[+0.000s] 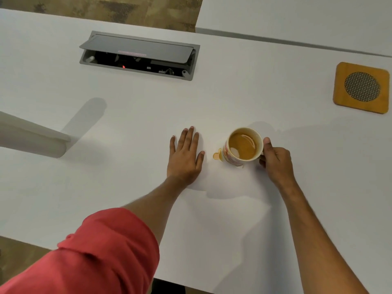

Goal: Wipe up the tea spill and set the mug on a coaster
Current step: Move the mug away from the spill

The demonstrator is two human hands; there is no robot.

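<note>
Beside the mug, a small tea spill remains unwiped on the table. Right hand grasps the mug; left hand lies flat, released. Well right of the mug, the coaster sits unused.

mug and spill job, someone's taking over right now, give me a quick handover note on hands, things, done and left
Left hand: flat on the table, open, holding nothing.
Right hand: gripping the mug at its right side; the mug is nearly full of tea.
Spill: a small tea puddle at the mug's left base, unwiped.
Coaster: far right, bare.
No cloth in view.
Done: nothing yet.
Left: find a cloth, wipe the spill, move the mug onto the coaster.
</note>
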